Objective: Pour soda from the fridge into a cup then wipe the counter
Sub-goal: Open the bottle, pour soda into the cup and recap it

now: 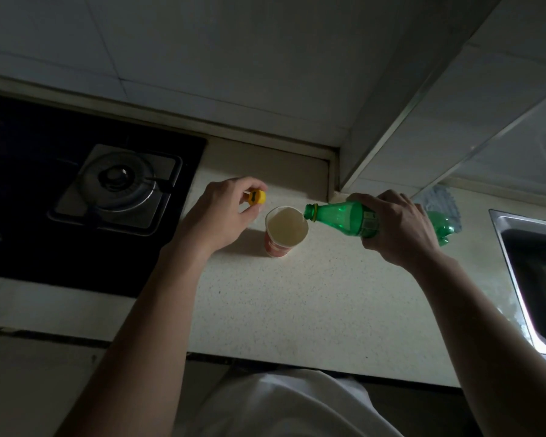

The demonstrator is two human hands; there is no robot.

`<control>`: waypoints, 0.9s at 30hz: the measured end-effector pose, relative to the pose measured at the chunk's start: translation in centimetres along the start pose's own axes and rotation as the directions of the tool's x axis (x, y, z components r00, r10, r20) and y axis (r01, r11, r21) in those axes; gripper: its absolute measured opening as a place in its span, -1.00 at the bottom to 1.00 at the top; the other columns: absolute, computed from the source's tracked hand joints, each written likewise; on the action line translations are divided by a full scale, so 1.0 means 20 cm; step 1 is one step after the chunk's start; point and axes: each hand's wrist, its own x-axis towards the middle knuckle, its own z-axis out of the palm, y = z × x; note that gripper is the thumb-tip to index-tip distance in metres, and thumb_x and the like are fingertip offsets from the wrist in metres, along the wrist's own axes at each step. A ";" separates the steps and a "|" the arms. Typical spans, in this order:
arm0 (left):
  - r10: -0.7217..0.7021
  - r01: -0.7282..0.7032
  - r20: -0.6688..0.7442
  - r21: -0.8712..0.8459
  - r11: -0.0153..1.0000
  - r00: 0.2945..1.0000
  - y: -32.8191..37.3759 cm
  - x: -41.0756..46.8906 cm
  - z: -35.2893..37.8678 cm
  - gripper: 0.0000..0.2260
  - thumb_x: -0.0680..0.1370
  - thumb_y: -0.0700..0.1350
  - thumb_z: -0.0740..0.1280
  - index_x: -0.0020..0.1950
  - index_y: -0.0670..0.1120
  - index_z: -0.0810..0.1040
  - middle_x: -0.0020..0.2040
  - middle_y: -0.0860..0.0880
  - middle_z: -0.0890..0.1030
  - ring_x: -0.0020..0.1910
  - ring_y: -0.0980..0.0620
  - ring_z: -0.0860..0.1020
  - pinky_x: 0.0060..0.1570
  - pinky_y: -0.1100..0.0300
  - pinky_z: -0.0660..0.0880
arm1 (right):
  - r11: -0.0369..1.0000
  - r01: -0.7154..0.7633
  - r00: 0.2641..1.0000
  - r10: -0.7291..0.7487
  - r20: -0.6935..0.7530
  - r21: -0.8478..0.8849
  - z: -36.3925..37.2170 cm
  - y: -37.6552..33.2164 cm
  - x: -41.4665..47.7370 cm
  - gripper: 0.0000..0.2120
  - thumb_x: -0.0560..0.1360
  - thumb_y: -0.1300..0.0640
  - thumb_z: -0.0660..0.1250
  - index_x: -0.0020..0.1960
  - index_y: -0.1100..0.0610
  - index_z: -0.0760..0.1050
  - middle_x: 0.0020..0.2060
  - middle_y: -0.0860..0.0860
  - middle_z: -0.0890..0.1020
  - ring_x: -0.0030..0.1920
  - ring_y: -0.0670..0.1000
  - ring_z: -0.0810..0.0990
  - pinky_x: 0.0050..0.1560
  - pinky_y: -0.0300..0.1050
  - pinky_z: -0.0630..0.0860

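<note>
Green bottle (338,216) tipped, gripped by R hand (397,228), mouth at cup (286,230) rim; L fingers (249,187) pinch cap (256,197) left of cup.

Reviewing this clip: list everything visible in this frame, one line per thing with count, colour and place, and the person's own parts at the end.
soda bottle: 1, green, tipped on its side over the cup, mouth at the rim
cup: 1, red and white outside, pale liquid inside, standing on the counter between the hands
bottle cap: 1, yellow, in the left hand's fingertips
counter: 1, cream speckled, centre
gas stove: 1, black with a metal burner, left
sink: 1, steel, right edge
cloth: 1, pale blue, behind the bottle near the wall
wall tiles: many, white, behind the counter
left hand: 1, pinching the cap left of the cup
right hand: 1, gripping the bottle
</note>
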 end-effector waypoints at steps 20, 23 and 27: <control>0.003 -0.003 -0.007 -0.016 1.000 1.000 -0.02 0.02 0.00 -0.77 0.53 -0.07 0.40 0.19 0.04 0.57 0.13 0.09 0.61 0.04 0.24 0.49 -0.15 0.52 0.33 | 1.000 0.004 1.000 -0.004 0.000 -0.001 0.01 -0.01 0.01 -0.17 0.28 0.12 0.61 0.46 -0.13 0.35 0.14 0.08 0.56 0.13 0.12 0.50 0.13 0.10 0.43; 0.006 -0.006 -0.006 -0.016 1.000 1.000 -0.02 0.02 0.00 -0.77 0.54 -0.07 0.40 0.19 0.05 0.56 0.14 0.09 0.61 0.03 0.25 0.49 -0.16 0.54 0.32 | 1.000 0.000 1.000 0.000 0.001 0.001 0.01 -0.01 0.01 -0.17 0.28 0.12 0.61 0.46 -0.12 0.35 0.14 0.08 0.56 0.12 0.12 0.50 0.13 0.10 0.43; 0.007 -0.007 -0.009 -0.008 1.000 1.000 -0.02 0.02 0.01 -0.77 0.53 -0.06 0.40 0.19 0.06 0.56 0.13 0.11 0.61 0.02 0.27 0.49 -0.18 0.55 0.31 | 1.000 -0.001 1.000 0.001 0.005 -0.002 0.01 -0.01 0.01 -0.17 0.28 0.12 0.61 0.47 -0.13 0.34 0.14 0.07 0.55 0.13 0.12 0.49 0.13 0.09 0.42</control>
